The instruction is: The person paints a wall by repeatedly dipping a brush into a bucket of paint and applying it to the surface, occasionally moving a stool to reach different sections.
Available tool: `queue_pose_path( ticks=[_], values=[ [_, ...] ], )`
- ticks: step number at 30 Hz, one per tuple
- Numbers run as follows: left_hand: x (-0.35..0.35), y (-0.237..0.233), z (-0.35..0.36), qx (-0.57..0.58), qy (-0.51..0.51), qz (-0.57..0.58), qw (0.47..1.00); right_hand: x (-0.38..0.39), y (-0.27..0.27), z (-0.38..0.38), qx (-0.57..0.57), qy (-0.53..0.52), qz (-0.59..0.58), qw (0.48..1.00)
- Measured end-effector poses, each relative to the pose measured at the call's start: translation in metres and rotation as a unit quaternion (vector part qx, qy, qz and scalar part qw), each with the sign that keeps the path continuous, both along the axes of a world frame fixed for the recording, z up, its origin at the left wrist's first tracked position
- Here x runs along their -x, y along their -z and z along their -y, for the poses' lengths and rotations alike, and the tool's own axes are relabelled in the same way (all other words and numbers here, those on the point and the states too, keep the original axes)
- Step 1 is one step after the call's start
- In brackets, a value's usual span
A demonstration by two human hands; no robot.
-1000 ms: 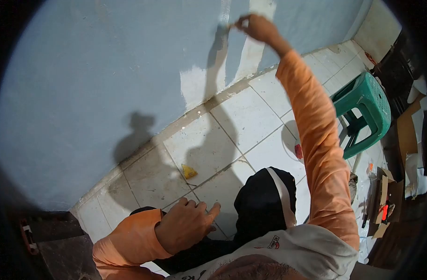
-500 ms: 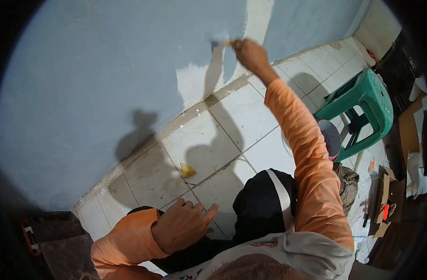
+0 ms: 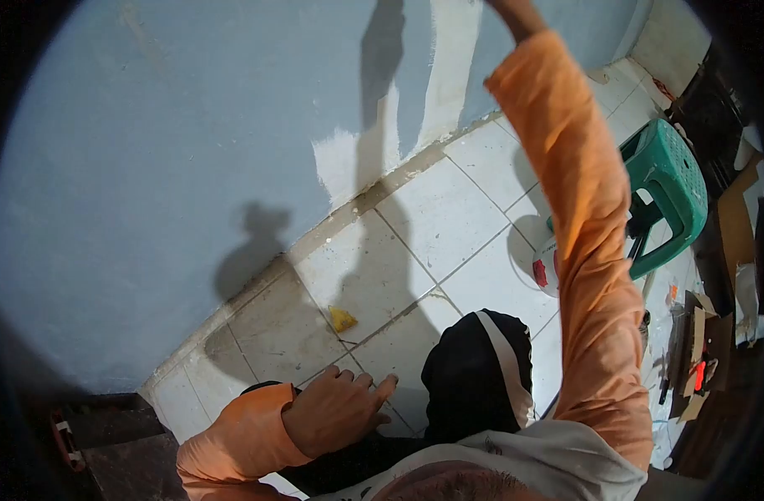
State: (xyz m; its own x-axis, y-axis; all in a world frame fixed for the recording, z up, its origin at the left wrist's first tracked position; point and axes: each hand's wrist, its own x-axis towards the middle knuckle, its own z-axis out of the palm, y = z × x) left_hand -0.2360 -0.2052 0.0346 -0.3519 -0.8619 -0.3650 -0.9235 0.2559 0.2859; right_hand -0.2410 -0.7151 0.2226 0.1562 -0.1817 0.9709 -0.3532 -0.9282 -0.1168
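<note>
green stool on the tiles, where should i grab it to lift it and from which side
Grip the green stool by the rim of its seat, coming down from above. It stands upright on the tiled floor, its perforated seat is flat, and the sides between the legs are open, so fingers can likely hook under the rim. The orange sleeve hides part of it.

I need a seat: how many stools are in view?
1: a green plastic stool stands on the tiled floor at the right, past the raised orange sleeve. The clutter beyond might hide more.
</note>
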Motion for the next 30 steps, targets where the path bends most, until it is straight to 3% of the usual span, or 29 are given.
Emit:
queue_pose_path(
  ticks=[1,2,3,7,8,13,16,20,24,26,29,30],
  values=[
    [0.001,-0.003,0.002,-0.013,-0.003,0.004,1.000,-0.012,0.035,0.006,0.021,0.043,0.072,0.996],
    [0.002,-0.005,0.002,-0.025,-0.007,0.008,1.000,-0.011,0.090,0.038,-0.084,0.150,-0.133,0.976],
    [0.003,-0.007,0.001,-0.024,-0.010,0.006,1.000,-0.012,0.129,-0.019,-0.130,0.065,-0.059,0.988],
    [0.008,-0.008,-0.007,-0.024,-0.008,0.014,1.000,-0.010,0.316,-0.064,-0.217,0.030,-0.234,0.947],
    [0.008,-0.008,-0.010,-0.024,-0.008,0.018,1.000,0.000,0.324,-0.086,-0.292,0.019,-0.246,0.924],
    [0.006,-0.011,-0.012,-0.039,-0.016,0.009,0.999,0.029,0.325,-0.093,-0.335,0.036,-0.287,0.897],
    [0.006,-0.013,-0.003,-0.074,-0.011,0.029,0.997,0.012,0.313,-0.055,-0.264,0.037,-0.361,0.894],
    [0.008,-0.016,-0.002,-0.105,0.000,0.034,0.994,-0.022,0.242,-0.022,-0.231,0.056,-0.368,0.899],
    [0.005,-0.014,0.000,-0.097,0.010,0.044,0.994,0.005,0.211,-0.042,-0.257,0.035,-0.275,0.926],
    [0.004,-0.011,-0.001,-0.103,0.002,0.042,0.994,0.014,0.216,-0.050,-0.169,0.012,-0.143,0.975],
    [0.007,-0.014,0.002,-0.110,-0.007,0.026,0.994,0.002,0.268,-0.066,-0.173,-0.003,-0.053,0.983],
    [0.007,-0.014,0.002,-0.108,-0.008,0.027,0.994,-0.006,0.295,-0.068,-0.199,-0.001,-0.089,0.976]
  ],
)
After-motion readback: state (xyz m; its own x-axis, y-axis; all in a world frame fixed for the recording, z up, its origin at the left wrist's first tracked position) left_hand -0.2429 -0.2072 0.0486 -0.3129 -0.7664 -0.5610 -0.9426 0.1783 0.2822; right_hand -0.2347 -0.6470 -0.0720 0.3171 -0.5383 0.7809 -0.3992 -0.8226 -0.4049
